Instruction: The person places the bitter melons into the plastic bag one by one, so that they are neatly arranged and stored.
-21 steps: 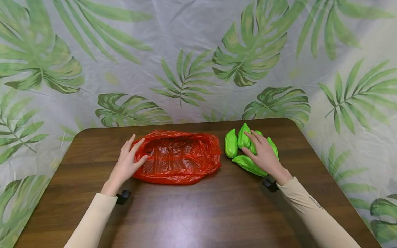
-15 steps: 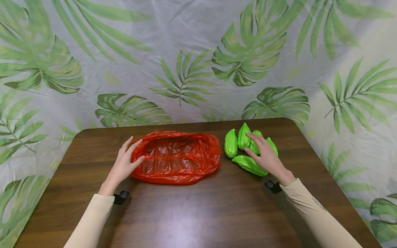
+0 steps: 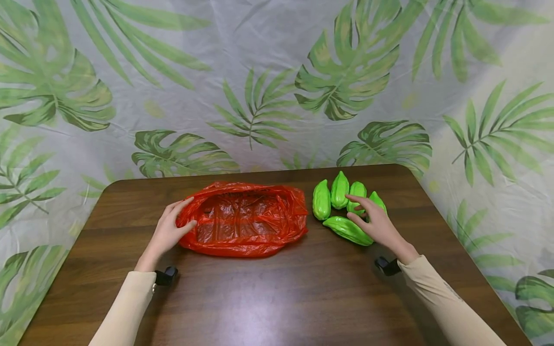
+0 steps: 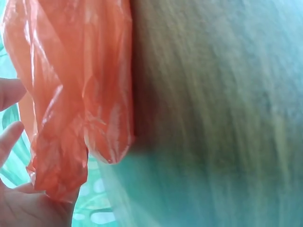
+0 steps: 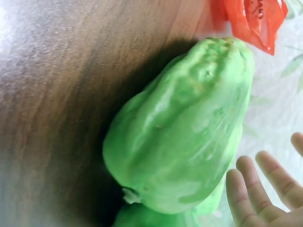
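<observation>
A red plastic bag (image 3: 248,249) lies mouth-up and spread on the table. My left hand (image 3: 164,230) is at its left end, fingers spread and loosely bent; in the left wrist view the bag (image 4: 61,94) hangs down beside the fingers (image 4: 9,94). Right of the bag several ribbed green gourds are grouped, among them one lying sideways in front (image 3: 347,230) and one at the left (image 3: 321,201). Over the group's right side my right hand (image 3: 383,228) hovers, holding nothing. The right wrist view shows one gourd (image 5: 175,132) close up, apart from the outstretched fingers (image 5: 246,189).
The brown wooden table (image 3: 268,298) extends toward me in front of the bag. Behind it hangs a leaf-printed cloth (image 3: 259,96). A black wrist camera (image 3: 166,276) sits under the left wrist, and another (image 3: 387,265) under the right.
My left hand has drawn slightly left, and the bag's left edge has stretched left a little. The right hand has shifted right and toward me, uncovering more of the gourds.
</observation>
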Demonstrator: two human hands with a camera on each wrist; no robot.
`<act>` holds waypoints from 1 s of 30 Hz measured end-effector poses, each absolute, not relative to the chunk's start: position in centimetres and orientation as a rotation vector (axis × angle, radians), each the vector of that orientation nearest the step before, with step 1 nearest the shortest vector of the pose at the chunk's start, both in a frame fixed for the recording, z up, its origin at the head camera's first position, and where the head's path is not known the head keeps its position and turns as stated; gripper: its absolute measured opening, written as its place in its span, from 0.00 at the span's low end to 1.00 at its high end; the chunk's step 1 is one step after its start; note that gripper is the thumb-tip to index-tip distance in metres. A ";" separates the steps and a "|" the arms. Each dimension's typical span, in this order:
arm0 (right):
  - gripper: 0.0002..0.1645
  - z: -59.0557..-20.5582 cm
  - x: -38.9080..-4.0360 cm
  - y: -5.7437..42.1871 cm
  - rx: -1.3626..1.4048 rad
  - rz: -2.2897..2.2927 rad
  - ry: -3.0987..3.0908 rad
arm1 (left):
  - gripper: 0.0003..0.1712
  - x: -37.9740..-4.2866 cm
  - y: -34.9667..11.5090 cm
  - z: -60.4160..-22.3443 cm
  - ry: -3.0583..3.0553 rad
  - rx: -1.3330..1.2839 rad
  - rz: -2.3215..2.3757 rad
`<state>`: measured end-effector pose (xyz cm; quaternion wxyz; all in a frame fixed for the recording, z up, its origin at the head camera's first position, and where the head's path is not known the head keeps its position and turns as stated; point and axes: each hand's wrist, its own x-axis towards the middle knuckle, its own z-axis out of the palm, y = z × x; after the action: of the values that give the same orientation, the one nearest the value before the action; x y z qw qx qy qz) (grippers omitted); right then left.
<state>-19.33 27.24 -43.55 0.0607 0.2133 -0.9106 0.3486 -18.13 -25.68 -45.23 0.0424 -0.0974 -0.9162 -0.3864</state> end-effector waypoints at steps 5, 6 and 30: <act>0.28 -43.6 -19.1 27.6 0.643 1.122 -2.771 | 0.37 -18.1 -26.0 -45.5 -2.824 -0.284 -1.227; 0.28 -43.6 -19.0 27.6 0.643 1.126 -2.774 | 0.37 -18.0 -26.1 -45.6 -2.826 -0.282 -1.241; 0.20 -44.0 -18.4 27.9 0.847 1.099 -2.872 | 0.41 -17.8 -27.2 -46.3 -2.934 -0.247 -1.331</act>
<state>-18.38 27.91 -43.95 -0.0239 0.2655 -0.9001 0.3445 -17.85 -27.21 -46.26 -0.0448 -0.0763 -0.9070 -0.4117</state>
